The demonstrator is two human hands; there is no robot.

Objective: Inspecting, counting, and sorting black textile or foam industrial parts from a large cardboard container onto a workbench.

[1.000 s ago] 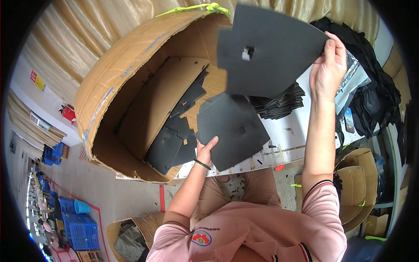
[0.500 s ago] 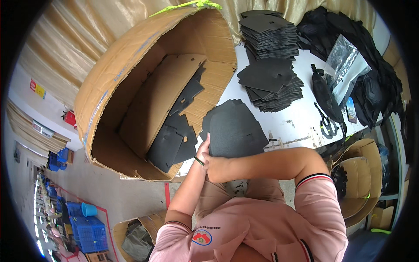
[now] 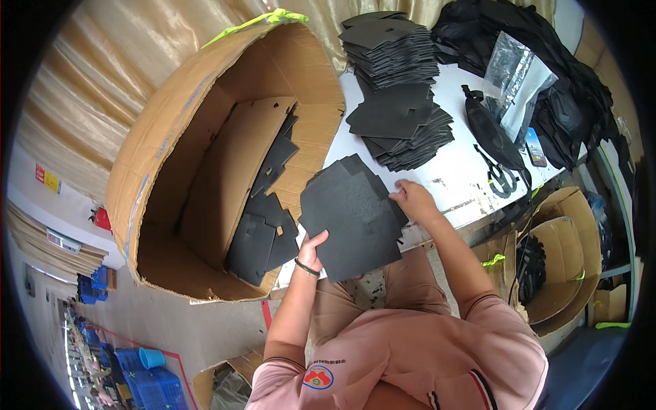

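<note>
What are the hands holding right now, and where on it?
A stack of black sheets: left hand grips its lower left edge, right hand its upper right edge.

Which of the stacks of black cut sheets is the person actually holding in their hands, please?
The small stack at the table's near edge, gripped by the left hand and right hand. The two taller stacks farther back on the white table lie untouched.
</note>
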